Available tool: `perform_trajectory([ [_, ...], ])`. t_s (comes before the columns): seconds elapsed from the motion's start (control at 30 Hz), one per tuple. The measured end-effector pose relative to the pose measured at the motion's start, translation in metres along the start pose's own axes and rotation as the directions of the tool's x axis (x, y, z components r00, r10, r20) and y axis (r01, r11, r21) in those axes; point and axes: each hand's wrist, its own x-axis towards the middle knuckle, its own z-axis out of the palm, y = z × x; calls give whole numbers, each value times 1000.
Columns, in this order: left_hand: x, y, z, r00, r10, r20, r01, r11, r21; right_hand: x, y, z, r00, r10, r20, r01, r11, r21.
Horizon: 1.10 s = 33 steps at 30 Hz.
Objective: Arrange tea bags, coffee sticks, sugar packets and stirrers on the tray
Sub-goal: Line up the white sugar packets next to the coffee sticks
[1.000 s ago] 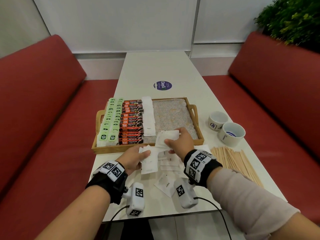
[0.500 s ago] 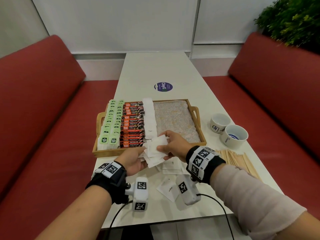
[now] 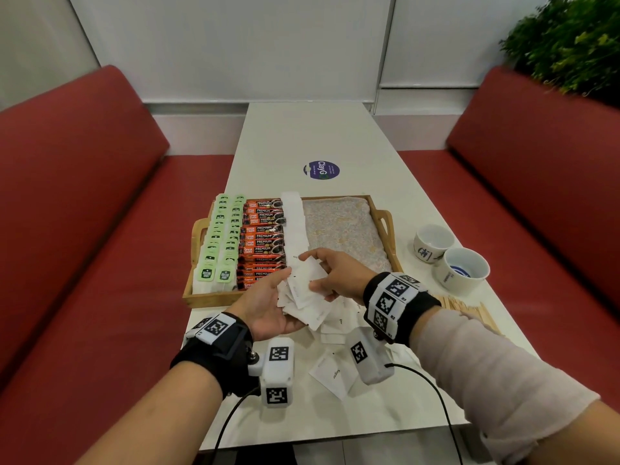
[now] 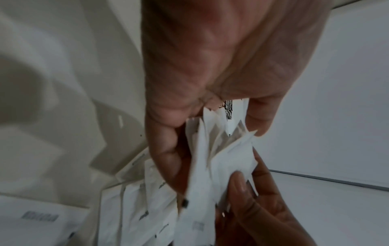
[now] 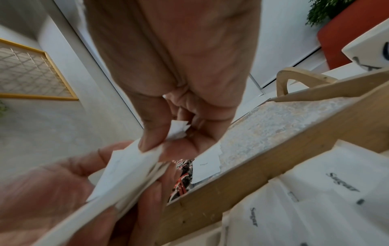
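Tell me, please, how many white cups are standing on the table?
2. One cup stands right of the tray; the other cup touches it, nearer the person, beside the wooden stirrers.

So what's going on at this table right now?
A person is sorting sugar packets: the left hand holds a fanned bunch while the right hand pinches one from it, just in front of the wooden tray. The tray already holds rows of tea bags, coffee sticks and some sugar. The wooden stirrers lie on the table.
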Motion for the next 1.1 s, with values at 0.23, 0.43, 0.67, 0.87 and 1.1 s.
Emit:
perform_trajectory([
  [0.23,5,7,-5,999,46,20,-46,999,-20,12,-2,3,996,24,-86,-20,999,44],
  [0.43,7,15,-10,991,129,-48,-131,991,-42,27,-5,3,977,17,-214,0,997,79],
  [0.67,17,28,-16,984,170,-48,-172,985,-25,43,-14,-1,961,25,-274,-13,999,47],
  [0.87,24,41,-19,968,228,-104,-235,970,-61,55,-21,-8,928,-5,-372,19,999,34],
  [1.1,25,65,-32,929,322,-182,-334,942,-39,77,-27,-19,868,-21,-497,94,988,123],
])
